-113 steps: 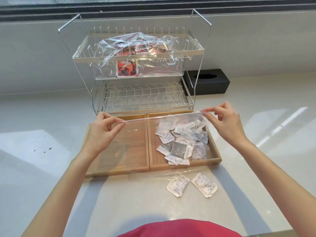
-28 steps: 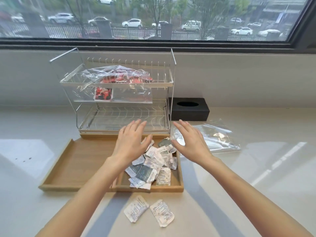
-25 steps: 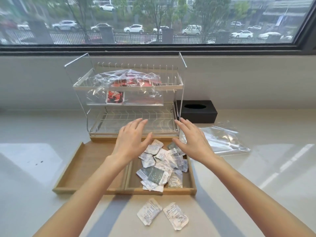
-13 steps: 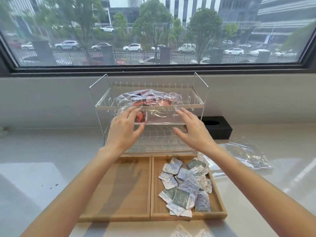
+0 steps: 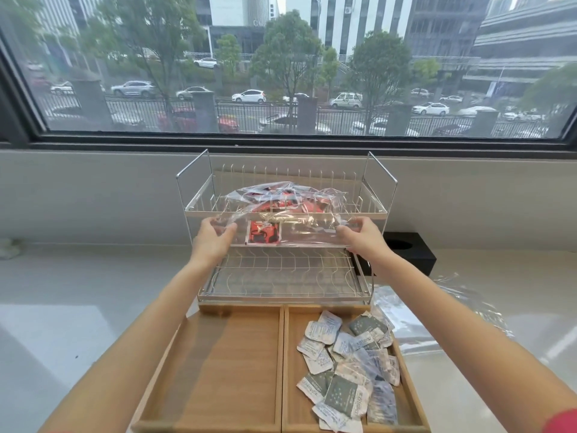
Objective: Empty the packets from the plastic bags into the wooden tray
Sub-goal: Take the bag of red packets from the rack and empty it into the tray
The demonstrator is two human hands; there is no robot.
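You are gripping the bag (image 5: 282, 214) at both ends, left hand (image 5: 212, 237) and right hand (image 5: 362, 237) pinching its edges, so the red packets (image 5: 263, 236) between your fingers are staying inside while it is resting on the rack (image 5: 379, 210), above the tray (image 5: 231, 370)

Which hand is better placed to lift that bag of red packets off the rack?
Neither alone. The left hand and right hand each grip one end of the bag. For tipping it into the empty left compartment of the tray, probably the left, which is nearer.
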